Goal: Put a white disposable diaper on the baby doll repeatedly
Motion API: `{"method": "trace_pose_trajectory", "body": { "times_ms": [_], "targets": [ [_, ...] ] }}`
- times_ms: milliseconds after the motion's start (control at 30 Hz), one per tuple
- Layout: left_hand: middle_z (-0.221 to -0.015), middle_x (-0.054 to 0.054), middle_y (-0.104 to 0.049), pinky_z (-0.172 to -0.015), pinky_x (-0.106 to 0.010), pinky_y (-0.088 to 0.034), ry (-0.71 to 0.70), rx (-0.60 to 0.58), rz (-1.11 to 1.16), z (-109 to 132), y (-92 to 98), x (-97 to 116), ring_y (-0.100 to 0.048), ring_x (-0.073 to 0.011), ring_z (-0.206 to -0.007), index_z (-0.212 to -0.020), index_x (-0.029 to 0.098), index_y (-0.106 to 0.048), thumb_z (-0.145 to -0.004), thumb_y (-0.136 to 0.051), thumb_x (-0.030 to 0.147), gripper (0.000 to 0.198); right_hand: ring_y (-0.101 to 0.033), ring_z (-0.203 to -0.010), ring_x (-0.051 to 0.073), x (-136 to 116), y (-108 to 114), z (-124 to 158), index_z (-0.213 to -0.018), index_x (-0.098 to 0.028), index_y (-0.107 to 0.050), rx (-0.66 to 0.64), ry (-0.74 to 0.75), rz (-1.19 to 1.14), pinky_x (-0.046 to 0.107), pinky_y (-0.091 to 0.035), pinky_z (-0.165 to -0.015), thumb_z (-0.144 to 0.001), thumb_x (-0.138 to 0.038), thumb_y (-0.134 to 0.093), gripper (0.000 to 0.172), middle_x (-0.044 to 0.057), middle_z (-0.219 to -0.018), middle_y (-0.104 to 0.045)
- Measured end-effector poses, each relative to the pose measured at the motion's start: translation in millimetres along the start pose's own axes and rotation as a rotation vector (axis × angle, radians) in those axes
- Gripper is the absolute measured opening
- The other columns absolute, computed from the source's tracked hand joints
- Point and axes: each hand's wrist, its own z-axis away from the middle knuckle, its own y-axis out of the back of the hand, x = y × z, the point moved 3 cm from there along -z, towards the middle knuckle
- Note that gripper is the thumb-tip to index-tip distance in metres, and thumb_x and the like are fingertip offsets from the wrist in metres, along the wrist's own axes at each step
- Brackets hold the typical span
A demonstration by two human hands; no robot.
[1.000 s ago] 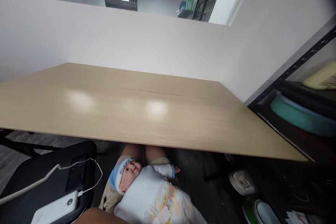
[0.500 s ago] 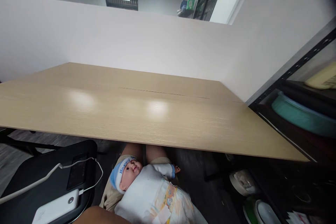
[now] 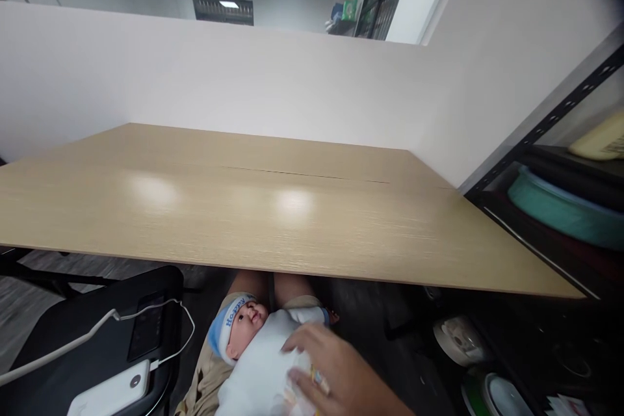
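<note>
A baby doll in a white top and a blue-and-white knit cap lies face up across my lap. A patterned diaper shows at its lower body, largely covered by my right hand. That hand reaches in from the lower right with fingers apart and slightly bent, over the doll's belly and the diaper's upper edge. Whether the fingertips touch is hard to make out, as the hand is slightly blurred. My left hand is out of view.
A wooden table stretches in front, above my knees. To the left, a black chair holds a white power bank with a cable and a dark phone. A shelf at right carries a teal basin.
My right hand has come into view from the lower right, over the doll's belly and diaper. The arm at the bottom edge has left view. The camera has tilted slightly.
</note>
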Motion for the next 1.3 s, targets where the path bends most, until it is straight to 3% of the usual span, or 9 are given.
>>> {"method": "trace_pose_trajectory", "body": {
  "times_ms": [67, 167, 333, 533, 733, 867, 967, 1133, 1300],
  "targets": [
    [-0.087, -0.006, -0.078, -0.079, -0.048, -0.066, -0.07, -0.042, 0.048, 0.3, 1.2, 22.6, -0.077, -0.0319, -0.094, -0.11, 0.041, -0.079, -0.105, -0.05, 0.043, 0.029, -0.069, -0.123, 0.029, 46.9, 13.9, 20.3, -0.131, -0.022, -0.071, 0.181, -0.327, -0.023, 0.045, -0.055, -0.111, -0.111, -0.043, -0.05, 0.036, 0.013, -0.13, -0.074],
    [-0.106, -0.006, -0.081, -0.103, -0.048, -0.063, -0.225, -0.118, 0.132, 15.6, 11.2, 59.7, -0.076, -0.029, -0.106, -0.119, 0.036, -0.075, -0.102, -0.065, 0.053, 0.026, -0.07, -0.127, 0.033, 98.6, 9.5, 41.6, -0.134, -0.02, -0.073, 0.222, -0.526, -0.114, 0.049, -0.052, -0.115, -0.105, -0.053, -0.054, 0.048, 0.016, -0.135, -0.075],
    [-0.137, -0.004, -0.076, -0.115, -0.039, -0.05, -0.373, -0.224, 0.354, 40.9, 40.6, 92.9, -0.067, -0.0241, -0.128, -0.14, 0.03, -0.061, -0.107, -0.067, 0.045, 0.037, -0.076, -0.117, 0.031, 117.3, -8.2, 37.6, -0.118, -0.025, -0.081, 0.113, -0.466, -0.276, 0.04, -0.055, -0.106, -0.103, -0.057, -0.059, 0.042, 0.009, -0.121, -0.082],
    [-0.119, -0.001, -0.078, -0.099, -0.034, -0.048, -0.352, -0.107, 0.426, 35.8, 44.6, 92.6, -0.068, -0.0203, -0.112, -0.116, 0.027, -0.067, -0.106, -0.069, 0.039, 0.016, -0.07, -0.083, 0.024, 121.0, -3.2, 26.7, -0.085, -0.019, -0.075, 0.141, -0.448, -0.148, 0.034, -0.05, -0.077, -0.1, -0.047, -0.06, 0.035, 0.004, -0.083, -0.076],
    [-0.11, -0.002, -0.078, -0.096, -0.037, -0.051, -0.326, -0.135, 0.399, 40.6, 44.2, 95.6, -0.068, -0.0202, -0.106, -0.111, 0.027, -0.068, -0.111, -0.056, 0.036, 0.015, -0.066, -0.081, 0.024, 160.1, 1.4, 27.5, -0.084, -0.02, -0.069, 0.295, -0.546, 0.034, 0.037, -0.052, -0.08, -0.1, -0.048, -0.056, 0.035, 0.005, -0.08, -0.071],
    [-0.092, -0.003, -0.075, -0.085, -0.04, -0.06, -0.268, -0.174, 0.294, 32.5, 31.4, 72.6, -0.07, -0.0247, -0.092, -0.101, 0.036, -0.075, -0.106, -0.059, 0.051, 0.023, -0.071, -0.102, 0.026, 127.8, 9.1, 22.1, -0.109, -0.02, -0.075, 0.338, -0.435, -0.022, 0.04, -0.054, -0.095, -0.105, -0.044, -0.055, 0.032, 0.011, -0.11, -0.076],
    [-0.085, -0.007, -0.07, -0.074, -0.047, -0.061, -0.125, -0.11, 0.235, 12.3, 23.2, 40.0, -0.071, -0.0325, -0.09, -0.104, 0.041, -0.079, -0.104, -0.049, 0.052, 0.032, -0.067, -0.125, 0.025, 77.4, 5.1, 16.0, -0.128, -0.025, -0.074, 0.17, -0.226, -0.13, 0.039, -0.05, -0.111, -0.108, -0.042, -0.06, 0.03, 0.009, -0.131, -0.073],
    [-0.077, -0.005, -0.069, -0.075, -0.054, -0.061, 0.27, 0.062, 0.154, -9.1, 23.6, 6.3, -0.074, -0.0378, -0.094, -0.106, 0.048, -0.08, -0.094, -0.052, 0.046, 0.031, -0.067, -0.104, 0.024, 45.4, -3.0, 29.2, -0.101, -0.023, -0.072, 0.065, -0.205, -0.025, 0.038, -0.05, -0.101, -0.11, -0.044, -0.055, 0.029, 0.007, -0.106, -0.075],
    [-0.083, -0.002, -0.073, -0.081, -0.048, -0.063, -0.068, -0.198, 0.318, 6.3, 36.2, 54.2, -0.076, -0.0322, -0.093, -0.105, 0.04, -0.081, -0.099, -0.056, 0.05, 0.028, -0.069, -0.098, 0.029, 71.9, 9.6, 100.9, -0.094, -0.027, -0.075, -0.051, -0.534, -0.072, 0.04, -0.051, -0.094, -0.111, -0.067, -0.034, 0.06, 0.008, -0.096, -0.076]
  ]
}}
